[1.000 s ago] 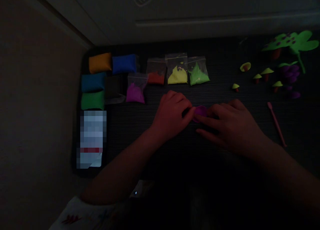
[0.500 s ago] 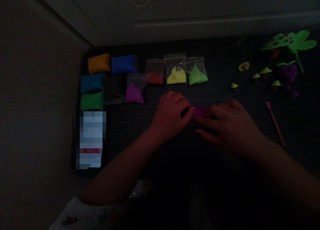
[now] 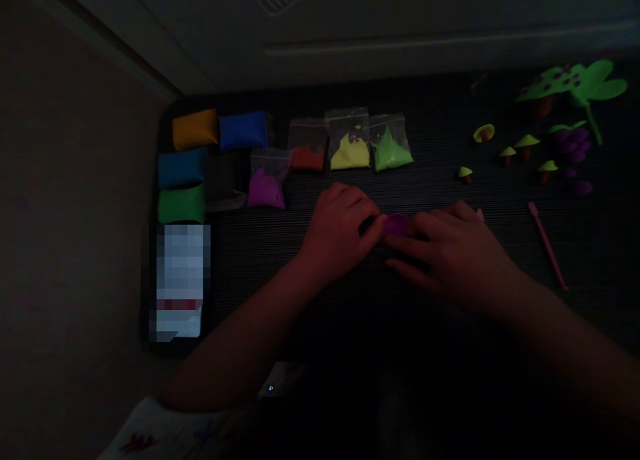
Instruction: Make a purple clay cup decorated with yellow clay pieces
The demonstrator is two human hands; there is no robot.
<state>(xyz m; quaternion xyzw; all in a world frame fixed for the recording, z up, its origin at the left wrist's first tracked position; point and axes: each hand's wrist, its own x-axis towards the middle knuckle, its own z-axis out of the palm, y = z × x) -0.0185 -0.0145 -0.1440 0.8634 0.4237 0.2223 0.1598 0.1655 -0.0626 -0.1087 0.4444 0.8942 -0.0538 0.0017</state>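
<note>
A thin, rounded piece of purple clay (image 3: 396, 225) lies between my two hands, low over the dark table. My left hand (image 3: 341, 228) pinches its left edge between thumb and fingers, the other fingers curled. From the other side, my right hand (image 3: 450, 250) has its fingertips closed on the right and near edge, partly covering the piece. Behind the right knuckles a small pink tip (image 3: 480, 215) peeks out; what it belongs to is hidden. To the right of that hand lies a pink modelling tool (image 3: 547, 245). The light is very dim.
Clay bags stand at the back left, among them purple (image 3: 267, 188), yellow (image 3: 350, 150), light green (image 3: 393, 147) and blue (image 3: 244, 131). A blurred-out phone-like panel (image 3: 183, 273) lies left. Small clay mushrooms (image 3: 525, 147), purple grapes (image 3: 573, 143) and a green leafy piece (image 3: 597, 87) stand at right.
Both hands keep their hold on the purple clay with hardly any movement. The whole view has shifted slightly, and a pink tip now shows behind my right hand.
</note>
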